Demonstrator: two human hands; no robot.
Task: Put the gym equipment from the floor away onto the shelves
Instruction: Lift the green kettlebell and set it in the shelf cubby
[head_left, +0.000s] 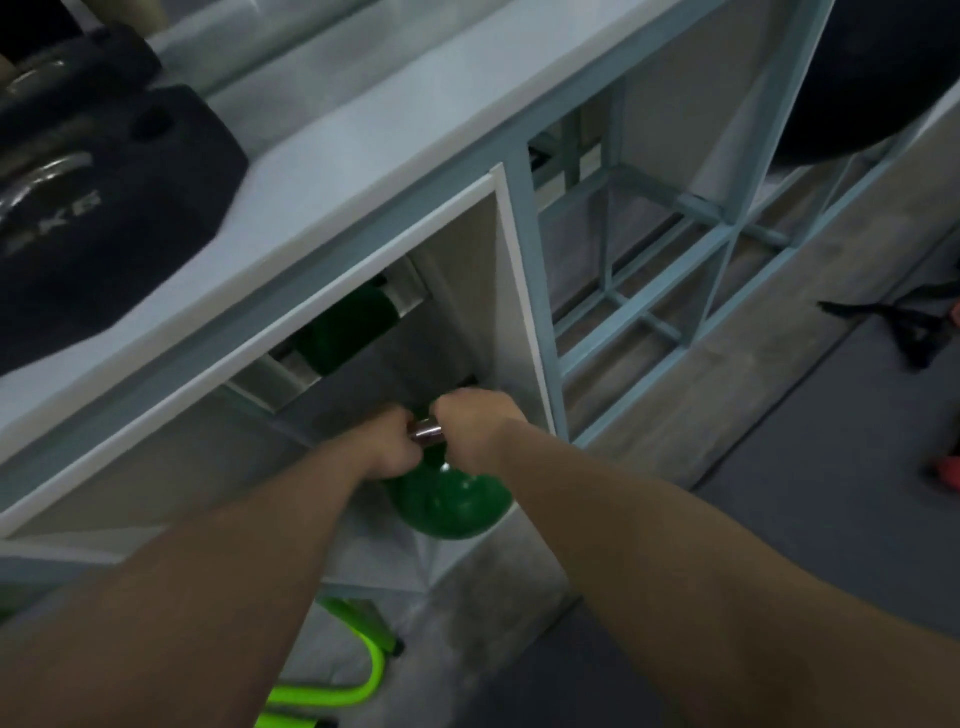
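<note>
- Both forearms reach forward into the shelf unit (363, 171).
- Green kettlebell (449, 499) hangs at the lower compartment's front edge.
- Left hand (387, 441) and right hand (475, 418) have fingers clamped on its metal handle (426, 431).

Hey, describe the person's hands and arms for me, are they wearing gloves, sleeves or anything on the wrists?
Both arms are bare as far up as the frame shows, with no sleeves in view. The left hand and right hand wear no gloves. No watch, band or ring shows on either wrist or hand, though the picture is somewhat blurred.
</note>
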